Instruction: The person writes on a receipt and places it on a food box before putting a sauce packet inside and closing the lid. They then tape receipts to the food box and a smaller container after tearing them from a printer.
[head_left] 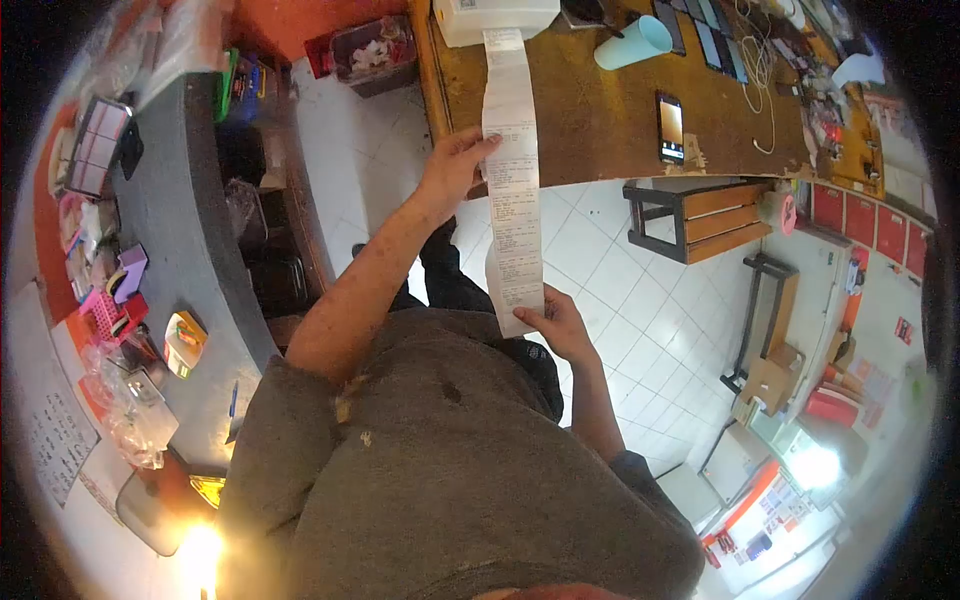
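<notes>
Writing: paper strip [515, 215] carries dark print in repeated short blocks, rows set across its width, blank gaps between; characters too small to read. White printer [500, 22] at the top of view, cut by the frame, bears a small square code-like mark; no brand legible. Handwriting in several lines on a white board [50, 440], far left, unreadable. Lit phone [671, 128] on the wooden table [580, 120]; screen text too small to make out.

Lie of the strip: long axis runs away from the wearer's body, almost straight fore-and-aft. Far end meets the front of the printer; near end points at the belly, set a little to the right of the far end. Printed face up toward the camera. Upper part passes over the tabletop, lower part hangs past the table edge, above white floor tiles [640, 330]. A further pale edge of paper shows along the left of the lower part; fold or second layer, cannot tell.

Hands: left hand [462, 168] at the strip's left edge, part-way down, pinching it, thumb on the printed face. Right hand [557, 322] at the right edge close to the near end, also pinching, thumb on top, fingers mostly hidden behind. Strip lies between the two, left hand farther from the body.

Pale blue cup [633, 43] on the table, right of the printer.
</notes>
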